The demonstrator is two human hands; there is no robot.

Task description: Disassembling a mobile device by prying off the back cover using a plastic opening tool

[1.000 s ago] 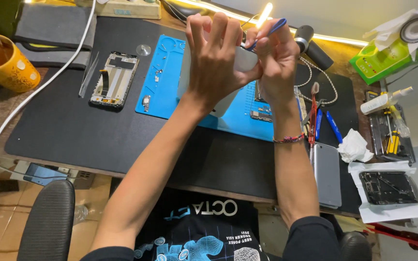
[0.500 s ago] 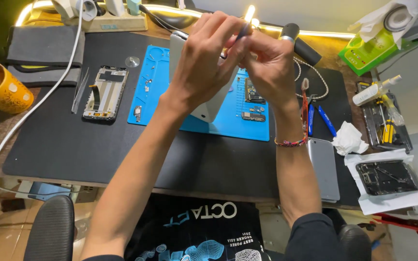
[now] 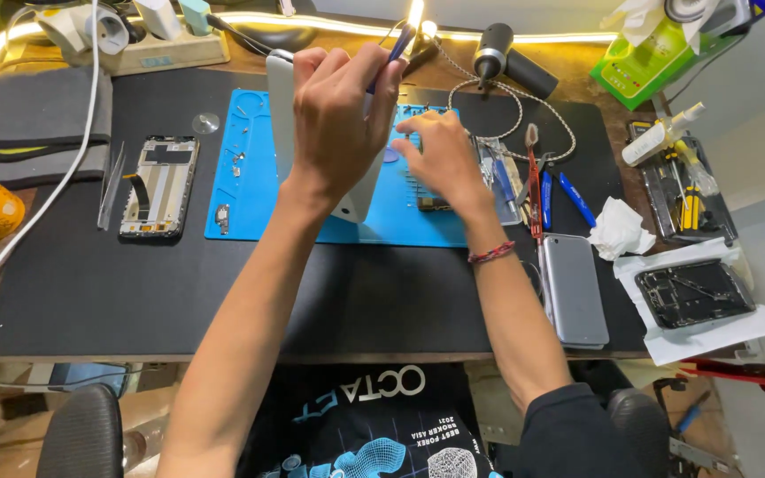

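Right hand (image 3: 440, 159) now down on blue mat (image 3: 250, 190), left hand (image 3: 338, 124) still gripping phone (image 3: 356, 199)

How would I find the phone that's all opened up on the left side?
Start at the big black mat covering the desk, then find the blue mat on it. Just left of the blue one lies the opened phone frame, its insides showing, unlike the closed grey phone far right.

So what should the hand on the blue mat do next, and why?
Probably pick up a small part from the blue mat. The right hand rests flat there with nothing visibly in it, while the left hand holds the phone and a blue tool up, waiting.
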